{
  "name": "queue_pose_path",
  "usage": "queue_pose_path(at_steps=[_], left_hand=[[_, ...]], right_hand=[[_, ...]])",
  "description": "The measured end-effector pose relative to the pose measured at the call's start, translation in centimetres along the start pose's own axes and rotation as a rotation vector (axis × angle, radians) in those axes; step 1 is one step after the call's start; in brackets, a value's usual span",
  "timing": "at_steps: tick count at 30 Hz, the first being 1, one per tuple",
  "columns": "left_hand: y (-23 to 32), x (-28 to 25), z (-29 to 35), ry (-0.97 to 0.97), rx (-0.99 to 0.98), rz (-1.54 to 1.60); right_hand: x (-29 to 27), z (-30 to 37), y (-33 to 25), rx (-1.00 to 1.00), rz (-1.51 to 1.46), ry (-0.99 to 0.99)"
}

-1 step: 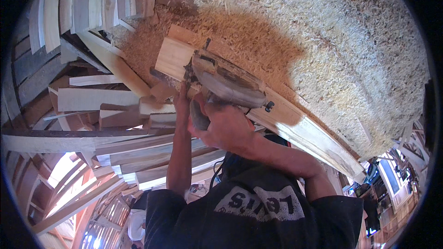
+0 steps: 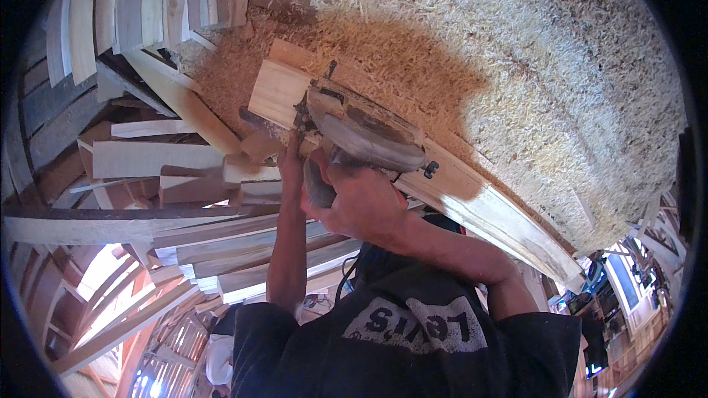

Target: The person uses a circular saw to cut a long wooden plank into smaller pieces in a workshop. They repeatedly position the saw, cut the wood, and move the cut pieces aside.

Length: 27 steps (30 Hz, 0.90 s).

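A dusty grey circular saw (image 2: 365, 131) rests across a long pale board (image 2: 487, 206), near the board's upper left end. My right hand (image 2: 365, 203) is closed around the saw's rear handle (image 2: 318, 184). Beside the front of the saw's base, my left hand (image 2: 292, 156) reaches up with its fingers against the dark fittings there; the fingertips are partly hidden. The saw's body covers the blade and the spot where it meets the wood. Past the saw's left side, the bare board end (image 2: 279, 92) sticks out.
Wood shavings (image 2: 531, 51) and brown sawdust (image 2: 413, 59) lie heaped beyond the board. Stacked planks (image 2: 140, 0) stand at the upper left, with cut blocks (image 2: 158, 158) and more boards (image 2: 243, 254) at left. A dark cable (image 2: 345, 276) hangs near my body. Another person (image 2: 220, 357) is at lower left.
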State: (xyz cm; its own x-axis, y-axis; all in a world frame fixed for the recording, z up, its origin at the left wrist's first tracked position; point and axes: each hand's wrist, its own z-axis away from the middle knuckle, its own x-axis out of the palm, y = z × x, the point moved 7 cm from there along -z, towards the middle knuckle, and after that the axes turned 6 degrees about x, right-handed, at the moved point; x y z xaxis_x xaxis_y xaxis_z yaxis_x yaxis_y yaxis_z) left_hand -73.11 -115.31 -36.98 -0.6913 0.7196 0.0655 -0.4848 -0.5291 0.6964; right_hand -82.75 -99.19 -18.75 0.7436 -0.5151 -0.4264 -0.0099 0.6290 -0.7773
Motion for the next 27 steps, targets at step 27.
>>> queue_pose_path(at_steps=[27], left_hand=[[3.9,-0.1,-1.2,0.025,0.033,-0.031]], right_hand=[[1.6,-3.0,-1.3,0.034,0.041,-0.131]])
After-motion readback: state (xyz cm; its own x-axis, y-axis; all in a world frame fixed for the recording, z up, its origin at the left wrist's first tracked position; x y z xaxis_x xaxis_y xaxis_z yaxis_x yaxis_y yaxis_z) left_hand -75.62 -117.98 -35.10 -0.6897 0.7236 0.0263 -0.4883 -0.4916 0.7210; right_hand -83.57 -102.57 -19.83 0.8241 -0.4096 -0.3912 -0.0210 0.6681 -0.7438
